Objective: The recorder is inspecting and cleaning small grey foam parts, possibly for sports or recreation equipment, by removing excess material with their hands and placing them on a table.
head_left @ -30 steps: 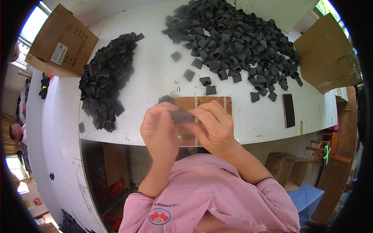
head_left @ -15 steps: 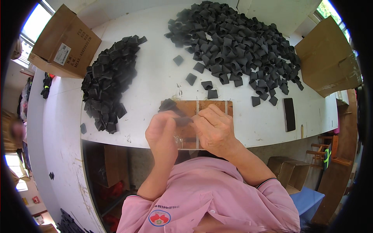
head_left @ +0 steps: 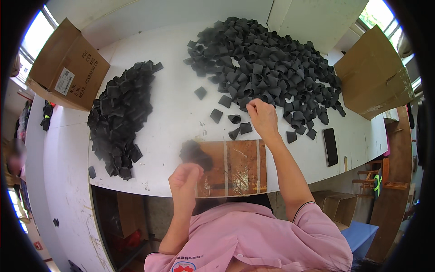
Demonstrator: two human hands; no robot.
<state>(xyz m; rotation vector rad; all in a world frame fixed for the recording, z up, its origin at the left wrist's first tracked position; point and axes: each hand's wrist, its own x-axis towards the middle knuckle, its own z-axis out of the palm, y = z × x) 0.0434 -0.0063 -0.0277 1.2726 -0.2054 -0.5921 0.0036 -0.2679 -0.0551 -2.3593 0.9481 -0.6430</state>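
Note:
My left hand (head_left: 185,179) is closed on a black fabric piece (head_left: 204,161), blurred by motion, over the left part of a brown wooden board (head_left: 242,165). Another dark piece (head_left: 189,147) shows just beyond it; whether it is in the hand too I cannot tell. At the near edge of a big heap of black fabric loops (head_left: 267,63), my right hand (head_left: 263,119) has its fingertips pinched on a black fabric loop (head_left: 244,102). Several loose loops (head_left: 216,115) lie between the heap and the board.
A second heap of flatter black pieces (head_left: 122,113) covers the table's left side. Cardboard boxes stand at the far left (head_left: 68,68) and far right (head_left: 376,72). A dark phone (head_left: 330,146) lies right of the board, on the white table (head_left: 167,131).
My hands have parted. The right one has reached from the board out to the loop heap; the left stays by the board with its black piece. The view has shifted slightly.

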